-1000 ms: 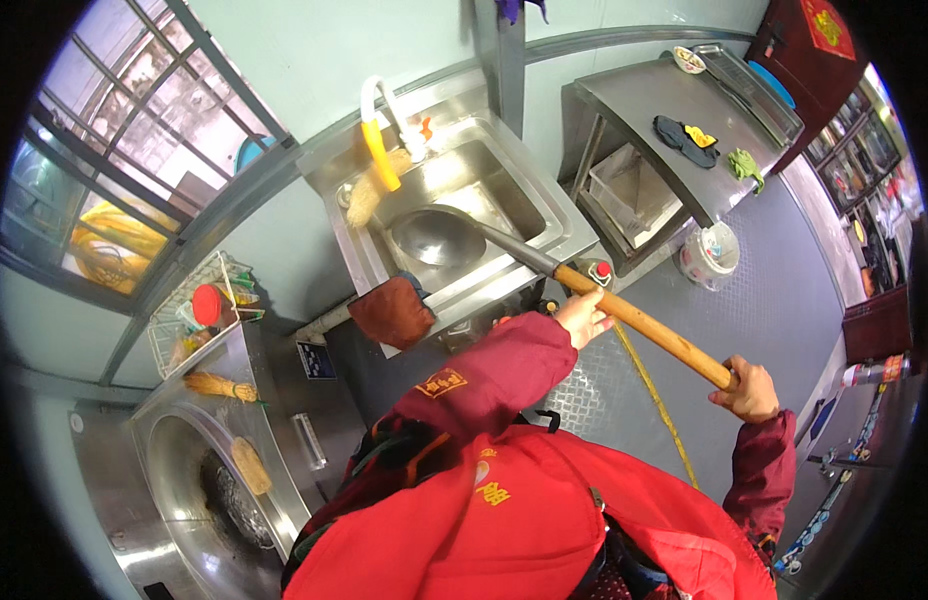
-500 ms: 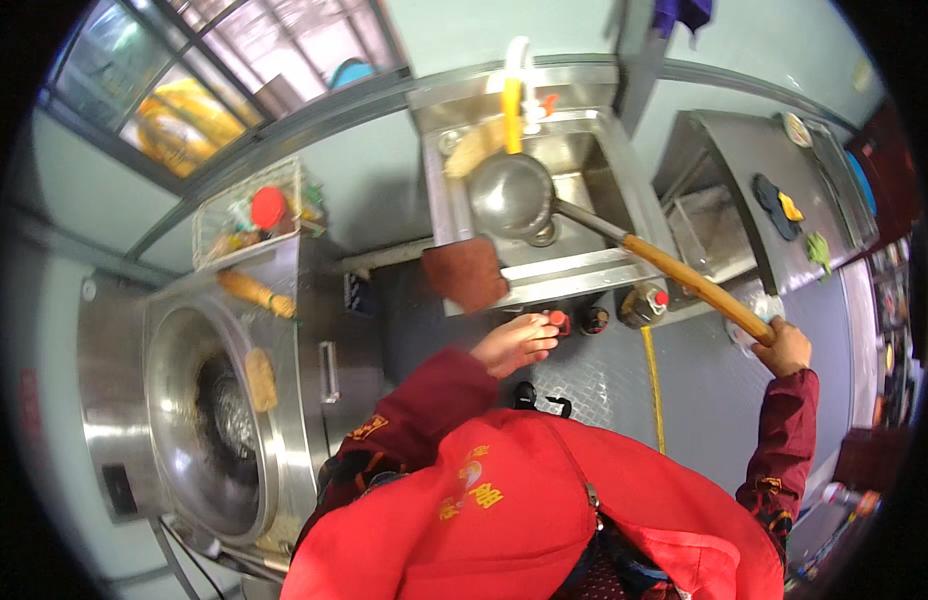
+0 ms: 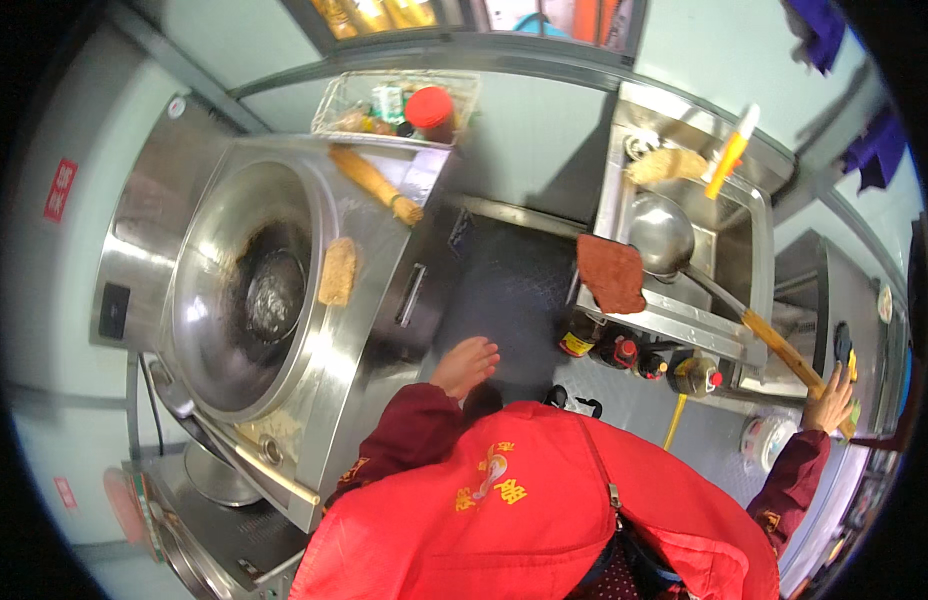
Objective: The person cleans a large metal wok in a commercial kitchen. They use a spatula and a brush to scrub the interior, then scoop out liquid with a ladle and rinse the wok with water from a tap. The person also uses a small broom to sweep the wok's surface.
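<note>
A large metal ladle (image 3: 662, 235) with a long wooden handle lies tilted across the sink (image 3: 764, 270), its bowl at the sink's left side. My right hand (image 3: 829, 402) is against the end of that handle, with fingers stretched out rather than wrapped round it. Bare and apart from everything, my left hand (image 3: 466, 366) hangs over the floor between the stove and the sink, its fingers extended. A brown-red cloth (image 3: 611, 274) drapes over the sink's front left corner, touching or close beside the ladle bowl.
At left, a big wok (image 3: 249, 290) sits in a steel stove; a bamboo brush (image 3: 376, 185) and a tan scrubber (image 3: 337, 272) lie on its edge. Behind stands a wire basket (image 3: 354, 95) with a red-lidded jar. Several bottles, one a dark oil bottle (image 3: 692, 375), stand below the sink.
My view has swung left toward the wok. The ladle bowl has come down into the sink, and my right fingers have loosened from the handle. My left hand has moved away from the bottles.
</note>
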Motion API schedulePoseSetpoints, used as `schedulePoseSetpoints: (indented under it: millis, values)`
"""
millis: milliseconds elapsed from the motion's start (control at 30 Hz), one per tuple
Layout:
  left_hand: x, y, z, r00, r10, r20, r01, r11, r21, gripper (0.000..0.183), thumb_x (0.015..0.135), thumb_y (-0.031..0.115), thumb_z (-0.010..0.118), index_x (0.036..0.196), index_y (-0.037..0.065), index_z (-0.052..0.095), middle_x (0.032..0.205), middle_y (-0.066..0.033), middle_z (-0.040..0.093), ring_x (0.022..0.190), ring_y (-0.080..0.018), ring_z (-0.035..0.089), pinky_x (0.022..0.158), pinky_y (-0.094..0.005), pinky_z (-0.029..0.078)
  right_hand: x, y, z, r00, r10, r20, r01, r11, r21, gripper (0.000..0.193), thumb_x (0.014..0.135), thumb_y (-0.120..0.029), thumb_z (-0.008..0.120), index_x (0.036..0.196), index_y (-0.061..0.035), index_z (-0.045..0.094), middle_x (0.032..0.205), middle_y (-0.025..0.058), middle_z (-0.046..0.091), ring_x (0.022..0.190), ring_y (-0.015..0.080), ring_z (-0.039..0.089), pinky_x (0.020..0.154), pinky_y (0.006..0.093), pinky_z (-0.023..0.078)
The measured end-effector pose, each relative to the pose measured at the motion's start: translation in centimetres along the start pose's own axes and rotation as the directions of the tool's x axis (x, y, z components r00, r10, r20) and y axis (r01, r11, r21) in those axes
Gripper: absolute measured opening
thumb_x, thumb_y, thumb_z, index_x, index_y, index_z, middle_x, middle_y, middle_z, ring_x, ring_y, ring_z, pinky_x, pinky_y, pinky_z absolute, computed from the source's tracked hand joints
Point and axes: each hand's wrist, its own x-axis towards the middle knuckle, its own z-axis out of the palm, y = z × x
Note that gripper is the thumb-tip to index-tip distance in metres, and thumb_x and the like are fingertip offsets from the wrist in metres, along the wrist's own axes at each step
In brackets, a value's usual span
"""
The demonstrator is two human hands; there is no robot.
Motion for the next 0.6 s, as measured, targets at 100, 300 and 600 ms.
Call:
schedulePoseSetpoints:
  millis: [100,300,600]
  values:
    - [-1.0,1.3,-3.2,0.997,0.058,-0.055,-0.062,0.996,-0.062,0.029,0.09,0.022,0.049,0.113,0.007,0.043,0.109,-0.0094,0.053,0.095,-0.0209,0.054,0.079,-0.0321,0.045,1.2,-6.1,-3.0,0.967,-0.159,-0.199,0.2,0.957,0.212,0.076,0.071,-0.016,0.066,0.136,-0.0235,0.028,0.14,0.0025,0.029,0.125,0.0259,0.032,0.098,0.0512,0.028]
    - [-4.2,4.6,-10.7,0.964,0.23,-0.137,-0.253,0.949,-0.187,0.028,0.089,0.023,0.05,0.113,0.007,0.043,0.108,-0.0079,0.053,0.095,-0.0196,0.054,0.078,-0.0311,0.044,1.4,-23.4,-13.1,0.785,-0.408,-0.465,0.613,0.62,0.49,0.063,0.069,-0.01,0.065,0.127,-0.0065,0.041,0.126,0.0182,0.044,0.115,0.0336,0.043,0.095,0.0405,0.034]
    - [-9.6,9.3,-20.8,0.836,0.389,-0.387,-0.5,0.83,-0.246,0.022,0.091,0.02,0.048,0.109,0.009,0.045,0.105,-0.0066,0.055,0.093,-0.0184,0.055,0.078,-0.0307,0.045,-9.5,-55.2,-30.5,0.416,-0.714,-0.562,0.666,-0.181,0.724,0.068,0.073,-0.015,0.066,0.129,0.0034,0.032,0.122,0.0264,0.043,0.113,0.0387,0.042,0.096,0.0385,0.035]
